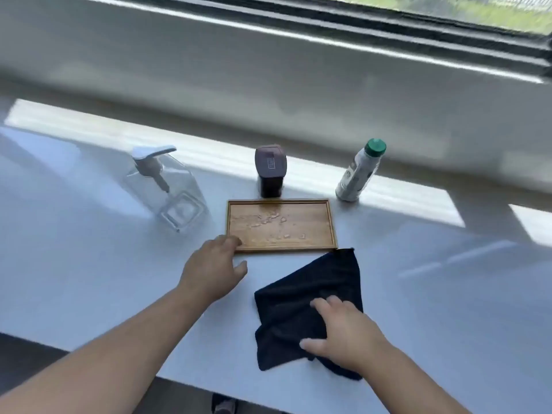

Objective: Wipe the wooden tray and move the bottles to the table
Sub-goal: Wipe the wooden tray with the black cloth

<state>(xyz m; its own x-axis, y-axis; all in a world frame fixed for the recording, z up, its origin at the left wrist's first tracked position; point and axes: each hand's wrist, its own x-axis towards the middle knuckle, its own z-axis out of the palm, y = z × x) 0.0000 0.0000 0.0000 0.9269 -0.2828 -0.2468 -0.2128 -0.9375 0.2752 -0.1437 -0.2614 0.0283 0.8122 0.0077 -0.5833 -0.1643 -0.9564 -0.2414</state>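
A small wooden tray [316,225] lies on the white table [89,258], with crumbs and wet spots on its floor and no bottle on it. Around it on the table stand a clear pump bottle [170,192] to the left, a dark bottle with a mauve cap [270,171] just behind, and a white bottle with a green cap [360,171] to the right. My left hand [212,270] rests at the tray's near-left corner, fingers on its rim. A dark cloth [307,303] lies in front of the tray, and my right hand [343,333] lies flat on it, fingers spread.
A low white wall [268,94] and a window frame [388,22] run behind the table. The table's near edge [179,380] drops to a dark floor, where a shoe [224,404] shows.
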